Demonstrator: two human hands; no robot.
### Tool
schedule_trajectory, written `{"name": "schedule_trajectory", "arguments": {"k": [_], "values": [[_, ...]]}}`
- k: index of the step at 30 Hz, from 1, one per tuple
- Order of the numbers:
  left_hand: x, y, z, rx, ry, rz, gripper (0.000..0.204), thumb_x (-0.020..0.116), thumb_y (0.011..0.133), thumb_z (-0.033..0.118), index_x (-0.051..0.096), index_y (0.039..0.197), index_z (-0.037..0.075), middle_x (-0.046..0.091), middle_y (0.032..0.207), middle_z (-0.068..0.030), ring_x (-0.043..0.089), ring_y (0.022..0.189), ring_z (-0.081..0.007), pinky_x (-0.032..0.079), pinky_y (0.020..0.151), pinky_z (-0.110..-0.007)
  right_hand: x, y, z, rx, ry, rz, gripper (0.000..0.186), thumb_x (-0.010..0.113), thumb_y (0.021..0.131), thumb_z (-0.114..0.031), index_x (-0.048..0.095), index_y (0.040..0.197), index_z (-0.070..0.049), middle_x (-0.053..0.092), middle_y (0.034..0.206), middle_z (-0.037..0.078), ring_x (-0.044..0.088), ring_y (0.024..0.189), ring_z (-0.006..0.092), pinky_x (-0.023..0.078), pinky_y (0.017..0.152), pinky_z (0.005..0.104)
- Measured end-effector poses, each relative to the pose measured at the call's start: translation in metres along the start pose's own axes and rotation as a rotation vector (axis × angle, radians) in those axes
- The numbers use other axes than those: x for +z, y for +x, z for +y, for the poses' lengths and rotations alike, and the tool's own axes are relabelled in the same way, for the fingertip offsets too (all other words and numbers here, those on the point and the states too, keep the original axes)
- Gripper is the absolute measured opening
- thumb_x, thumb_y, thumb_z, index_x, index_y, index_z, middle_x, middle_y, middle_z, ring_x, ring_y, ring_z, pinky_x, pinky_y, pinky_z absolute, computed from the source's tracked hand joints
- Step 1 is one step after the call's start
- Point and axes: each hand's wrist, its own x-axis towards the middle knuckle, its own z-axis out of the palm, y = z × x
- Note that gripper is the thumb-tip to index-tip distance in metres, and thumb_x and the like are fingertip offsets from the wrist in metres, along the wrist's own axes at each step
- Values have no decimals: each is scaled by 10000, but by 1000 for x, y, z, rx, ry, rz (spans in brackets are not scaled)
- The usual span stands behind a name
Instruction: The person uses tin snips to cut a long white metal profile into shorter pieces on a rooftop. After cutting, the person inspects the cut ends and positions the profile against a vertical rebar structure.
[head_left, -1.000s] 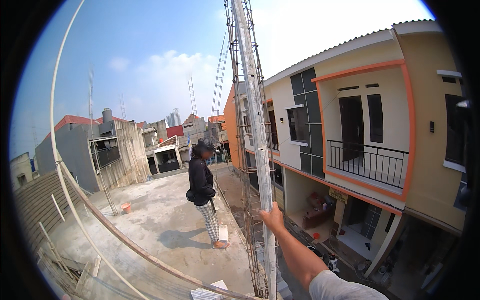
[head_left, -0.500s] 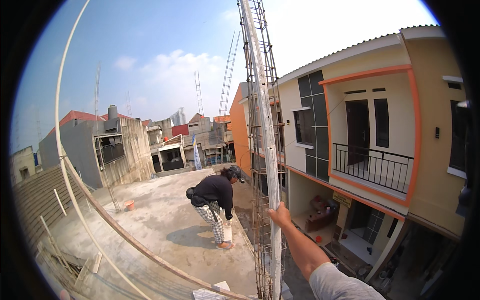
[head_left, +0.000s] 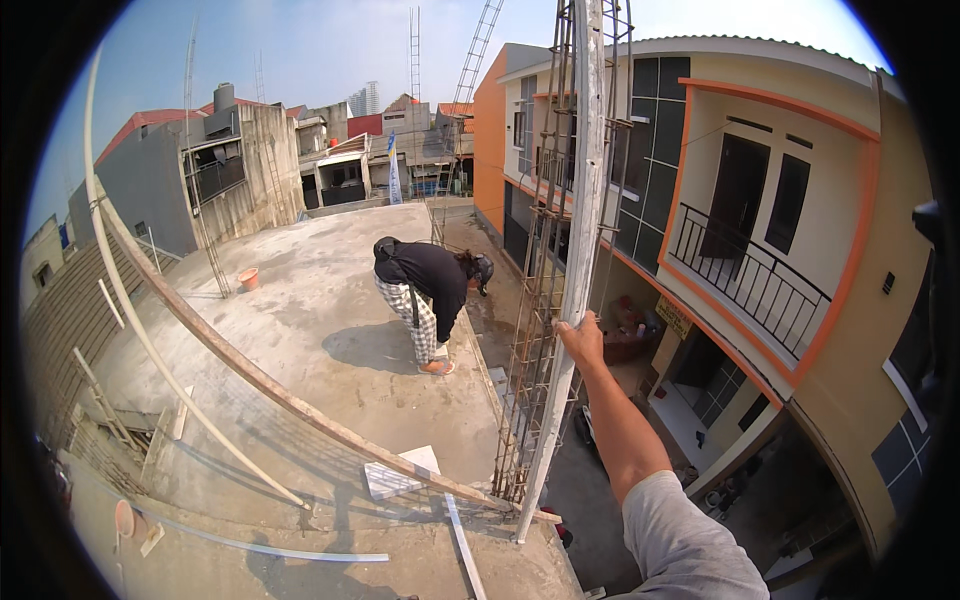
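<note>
My right hand [head_left: 582, 340] is closed around a long, pale, straight-edged pole [head_left: 575, 260], with the arm stretched forward from the lower right. The pole leans slightly, its lower end at the slab's edge and its top beyond the picture. Just left of it rises a column cage of rusty rebar [head_left: 540, 270], partly hidden behind the pole. At the cage's foot lies the end of a long wooden plank [head_left: 290, 400]. My left hand is out of view.
A co-worker in black [head_left: 425, 285] bends low over the concrete slab [head_left: 300, 330]. White blocks [head_left: 402, 472] and a thin metal strip [head_left: 464, 545] lie nearby. An orange bucket [head_left: 248, 279] stands farther back. Right of the pole, the slab edge drops to a lower yard [head_left: 600, 500].
My view has tilted downward, bringing the pole's foot and the near slab into sight. My right hand keeps hold of the pole. The co-worker is bent lower.
</note>
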Motion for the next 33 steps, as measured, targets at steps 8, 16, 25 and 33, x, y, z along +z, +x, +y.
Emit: {"name": "schedule_trajectory", "arguments": {"k": [8, 16, 25, 33], "values": [[-34, -18, -3, -382, -863, 149, 284, 589, 908, 265, 595, 876, -18, 641, 788, -95, 610, 650, -157, 466, 577, -292, 6, -2, 18, -22, 87, -9, 660, 763, 751, -464, 538, 1123, 33, 657, 958, 203, 652, 887, 283, 511, 760, 375], [-46, 61, 8, -340, -716, -53, 416, 664, 867, 326, 550, 1058, -26, 647, 904, -127, 655, 805, -223, 501, 641, -313, 3, -20, -1, 9, 179, 47, 763, 782, 732, -427, 452, 1258, 15, 650, 1090, 246, 633, 1051, 349, 475, 901, 408], [-100, 126, 85, -86, -664, -89, 472, 685, 846, 340, 524, 1096, -27, 641, 935, -135, 644, 843, -235, 495, 683, -323, 3, -11, 16, 59, 245, -69, 419, 742, 777, -232, 596, 1111, -24, 698, 971, 135, 668, 912, 249, 498, 821, 351], [-136, 136, 143, 146, -647, -114, 526, 704, 828, 353, 501, 1129, -27, 635, 962, -142, 634, 877, -245, 489, 719, -333, -45, -45, -10, 246, 531, -313, 561, 732, 777, -208, 559, 1285, -47, 622, 1172, 108, 541, 1131, 239, 381, 988, 376]]}}
